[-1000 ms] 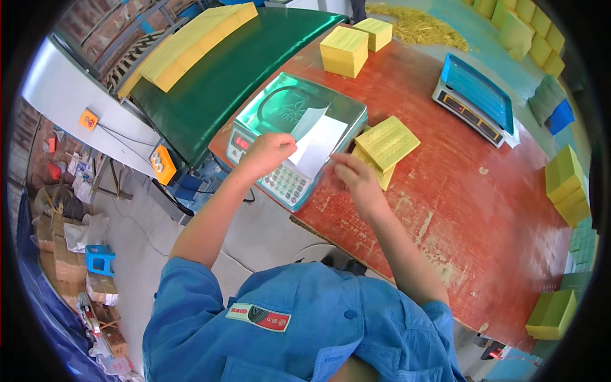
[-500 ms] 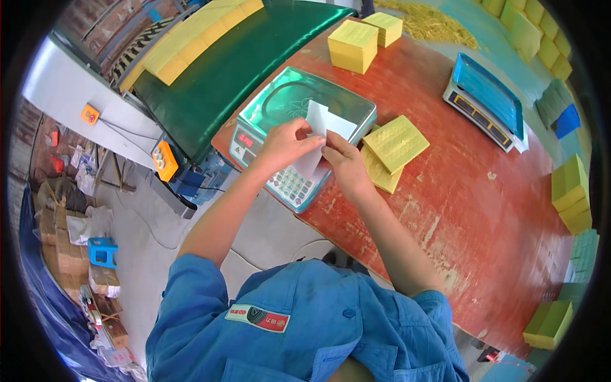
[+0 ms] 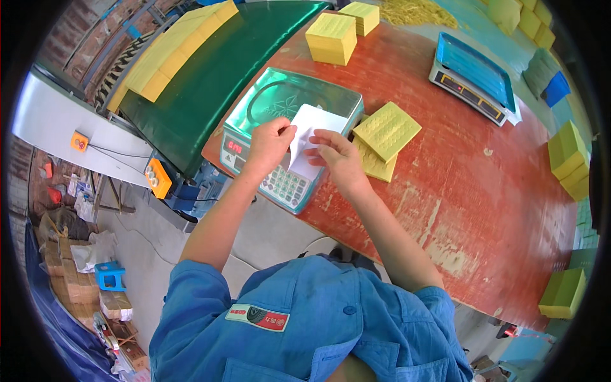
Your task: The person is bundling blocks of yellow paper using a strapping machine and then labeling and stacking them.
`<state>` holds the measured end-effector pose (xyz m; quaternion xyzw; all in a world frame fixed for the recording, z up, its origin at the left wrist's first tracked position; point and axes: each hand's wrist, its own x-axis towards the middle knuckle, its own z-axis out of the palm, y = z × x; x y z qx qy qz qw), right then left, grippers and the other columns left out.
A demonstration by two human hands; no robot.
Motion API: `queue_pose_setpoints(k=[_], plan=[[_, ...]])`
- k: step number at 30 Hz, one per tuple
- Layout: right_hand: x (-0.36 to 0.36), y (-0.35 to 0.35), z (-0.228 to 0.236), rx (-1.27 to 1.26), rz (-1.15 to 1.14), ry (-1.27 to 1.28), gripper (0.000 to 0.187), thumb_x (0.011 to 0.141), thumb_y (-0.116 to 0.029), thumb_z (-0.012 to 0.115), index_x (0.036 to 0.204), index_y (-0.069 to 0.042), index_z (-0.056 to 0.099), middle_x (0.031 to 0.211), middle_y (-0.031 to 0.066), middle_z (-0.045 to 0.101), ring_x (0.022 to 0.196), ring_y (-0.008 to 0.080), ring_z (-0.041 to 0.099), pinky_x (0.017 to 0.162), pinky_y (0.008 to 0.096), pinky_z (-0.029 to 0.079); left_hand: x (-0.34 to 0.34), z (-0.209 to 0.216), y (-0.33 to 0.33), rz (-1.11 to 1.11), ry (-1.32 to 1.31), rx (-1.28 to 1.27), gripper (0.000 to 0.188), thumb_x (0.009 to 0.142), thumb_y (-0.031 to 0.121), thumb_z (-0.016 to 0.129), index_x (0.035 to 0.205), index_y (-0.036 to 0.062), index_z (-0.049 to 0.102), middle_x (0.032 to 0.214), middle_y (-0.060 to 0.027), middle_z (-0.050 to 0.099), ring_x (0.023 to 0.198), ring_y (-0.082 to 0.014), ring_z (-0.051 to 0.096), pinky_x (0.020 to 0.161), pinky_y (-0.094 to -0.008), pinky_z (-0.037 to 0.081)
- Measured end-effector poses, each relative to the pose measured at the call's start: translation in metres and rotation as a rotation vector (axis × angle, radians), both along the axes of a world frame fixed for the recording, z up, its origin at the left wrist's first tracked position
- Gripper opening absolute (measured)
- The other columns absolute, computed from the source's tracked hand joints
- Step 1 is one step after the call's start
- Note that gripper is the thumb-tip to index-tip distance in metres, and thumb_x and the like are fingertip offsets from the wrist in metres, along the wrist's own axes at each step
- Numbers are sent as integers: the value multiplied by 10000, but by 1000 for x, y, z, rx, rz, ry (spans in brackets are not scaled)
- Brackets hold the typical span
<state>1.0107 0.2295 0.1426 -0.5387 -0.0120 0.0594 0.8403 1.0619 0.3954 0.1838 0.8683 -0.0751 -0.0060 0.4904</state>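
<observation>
My left hand (image 3: 270,148) is closed, with thumb and fingertips pinching the edge of a thin white sheet of paper (image 3: 300,148). The sheet hangs upright over the keypad side of a digital weighing scale (image 3: 262,95) with a shiny metal pan. My right hand (image 3: 340,163) is at the sheet's other side, fingers spread and slightly bent, with the fingertips close to the paper; whether they touch it I cannot tell. More white paper (image 3: 324,118) lies on the pan behind the sheet. Beside the scale, two yellow embossed paper stacks (image 3: 388,130) overlap on the red table (image 3: 458,191).
Yellow blocks (image 3: 331,43) stand at the table's far edge. A second scale (image 3: 474,79) with a blue tray sits far right. Left of the table runs a green conveyor belt (image 3: 197,76) carrying a row of yellow blocks (image 3: 172,54). An orange switch box (image 3: 158,178) is mounted beside it.
My right hand has loosened from a pinch on the paper and its fingers have spread. The left hand keeps its pinch. The view has shifted slightly.
</observation>
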Motion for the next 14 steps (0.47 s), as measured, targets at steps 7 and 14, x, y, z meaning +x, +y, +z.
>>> queue_pose_setpoints(k=[7,14], plan=[[-13,-7,4,-34,-178,18,298,930,-11,463,1212,20,552,1043,106,621,831,171,635,685,270,510,-5,16,-3,63,-635,464,165,832,132,649,742,33,552,766,-127,632,673,-332,616,575,-414,481],[-32,-15,-39,-107,-298,68,271,903,-23,511,1170,-1,550,940,79,608,736,142,603,653,254,506,-11,-6,-23,-261,-665,676,459,860,136,647,1296,180,512,918,-128,655,807,-362,638,708,-405,523]])
